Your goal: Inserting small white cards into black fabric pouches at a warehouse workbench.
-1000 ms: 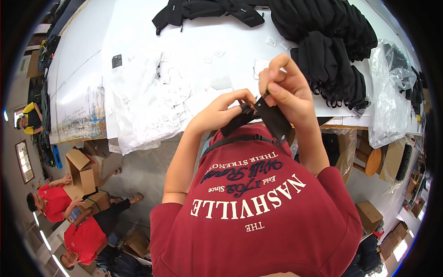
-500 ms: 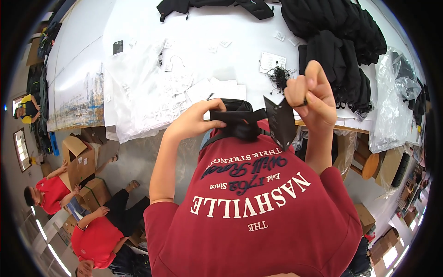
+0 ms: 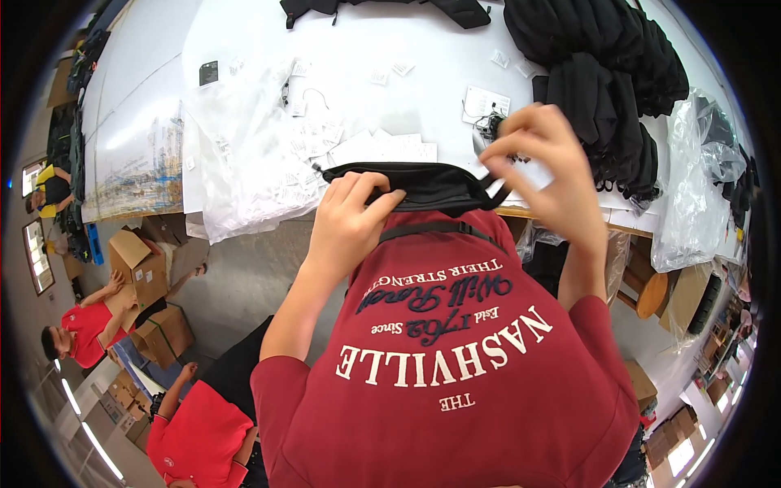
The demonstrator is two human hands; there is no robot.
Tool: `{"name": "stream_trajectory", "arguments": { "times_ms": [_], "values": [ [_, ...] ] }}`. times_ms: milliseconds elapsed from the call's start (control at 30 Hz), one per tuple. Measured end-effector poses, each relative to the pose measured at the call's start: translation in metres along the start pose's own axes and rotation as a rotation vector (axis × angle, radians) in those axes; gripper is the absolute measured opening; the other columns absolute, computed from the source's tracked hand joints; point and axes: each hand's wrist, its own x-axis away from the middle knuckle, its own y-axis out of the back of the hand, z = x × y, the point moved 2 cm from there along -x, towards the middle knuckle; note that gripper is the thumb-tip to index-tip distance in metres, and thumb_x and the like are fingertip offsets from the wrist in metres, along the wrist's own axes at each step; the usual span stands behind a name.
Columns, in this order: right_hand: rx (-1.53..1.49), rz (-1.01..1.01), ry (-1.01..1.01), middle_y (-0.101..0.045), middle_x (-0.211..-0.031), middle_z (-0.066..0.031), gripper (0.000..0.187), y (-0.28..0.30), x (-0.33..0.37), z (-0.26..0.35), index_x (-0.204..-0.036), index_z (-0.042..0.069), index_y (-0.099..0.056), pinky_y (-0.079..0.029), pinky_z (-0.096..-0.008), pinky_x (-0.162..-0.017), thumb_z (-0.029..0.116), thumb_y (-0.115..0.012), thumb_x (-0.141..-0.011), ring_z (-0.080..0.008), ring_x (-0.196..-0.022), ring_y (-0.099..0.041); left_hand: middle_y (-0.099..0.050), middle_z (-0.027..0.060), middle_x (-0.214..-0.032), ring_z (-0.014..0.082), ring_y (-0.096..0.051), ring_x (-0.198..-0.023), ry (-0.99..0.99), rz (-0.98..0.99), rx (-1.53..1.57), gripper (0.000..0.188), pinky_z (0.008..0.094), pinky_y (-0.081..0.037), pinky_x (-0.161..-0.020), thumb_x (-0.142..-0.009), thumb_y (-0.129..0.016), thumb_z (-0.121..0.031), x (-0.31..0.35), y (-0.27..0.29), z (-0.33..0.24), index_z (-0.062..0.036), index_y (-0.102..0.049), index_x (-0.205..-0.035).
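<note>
A black fabric pouch (image 3: 443,189) with a long zip-like rim is held across my body at the table's near edge, its mouth facing up. My left hand (image 3: 351,210) is closed on its left part, with fingers over the rim. A short black tab sticks out at the pouch's left end. My right hand (image 3: 547,167) is over the right end, fingers stretched and partly smeared by motion. Its fingertips are near a black strap loop (image 3: 498,193) there; contact is unclear. Just beyond lies a tangle of black cords (image 3: 490,125), partly hidden by the right hand.
White cards (image 3: 382,146) and small packets lie on the white table (image 3: 244,32) beside a clear plastic sheet (image 3: 236,163). Black garments or bags (image 3: 602,89) are piled at the far right, near clear plastic bags (image 3: 691,203). People in red shirts (image 3: 199,431) and cardboard boxes (image 3: 134,256) are at the left.
The black tag hanging from my right hand is no longer visible. That hand has lowered slightly and its fingers have spread. The pouch is now stretched out wider, and my left hand has shifted right.
</note>
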Motion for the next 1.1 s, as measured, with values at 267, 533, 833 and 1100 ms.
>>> {"name": "stream_trajectory", "arguments": {
  "times_ms": [267, 533, 833, 1100],
  "values": [
    [0.139, 0.316, 0.214, -0.049, -0.080, -0.0008, 0.012, -0.041, -0.002, 0.024, -0.074, 0.009, -0.067, -0.040, -0.0312, -0.071, 0.018, -0.072, -0.068, -0.0187, -0.082, -0.048, -0.060, 0.0019, -0.089, 0.0173, -0.055, -0.076, -0.229, -0.100, -0.036, 0.023, 0.0291, -0.045, -0.066, -0.065, -0.062, -0.008, -0.001, 0.002, -0.013, -0.0070, -0.066, -0.088],
    [0.173, 0.324, 0.186, -0.050, -0.079, -0.0020, 0.014, -0.044, 0.013, 0.029, -0.069, 0.006, -0.066, -0.042, -0.0312, -0.069, 0.018, -0.073, -0.066, -0.0198, -0.079, -0.047, -0.062, 0.0011, -0.086, 0.0170, -0.057, -0.076, -0.245, -0.111, -0.007, 0.020, 0.0288, -0.045, -0.067, -0.065, -0.062, -0.007, 0.012, -0.001, -0.026, -0.0075, -0.066, -0.085],
    [-0.023, 0.415, 0.112, -0.049, -0.079, -0.0052, 0.012, -0.046, 0.003, 0.014, -0.073, 0.008, -0.068, -0.043, -0.0325, -0.067, 0.017, -0.073, -0.066, -0.0220, -0.079, -0.048, -0.062, 0.0016, -0.088, 0.0173, -0.059, -0.081, -0.246, -0.091, 0.015, 0.016, 0.0302, -0.046, -0.071, -0.067, -0.062, -0.011, 0.009, -0.002, -0.021, -0.0090, -0.064, -0.083],
    [-0.118, 0.619, 0.047, -0.045, -0.073, -0.0106, 0.014, -0.075, -0.011, 0.016, -0.073, 0.004, -0.069, -0.040, -0.0356, -0.067, 0.009, -0.072, -0.061, -0.0268, -0.076, -0.047, -0.059, 0.0034, -0.092, 0.0186, -0.057, -0.086, -0.244, -0.204, 0.001, 0.014, 0.0310, -0.047, -0.075, -0.073, -0.058, -0.013, 0.028, 0.003, -0.023, -0.0081, -0.062, -0.086]
  ]
}}
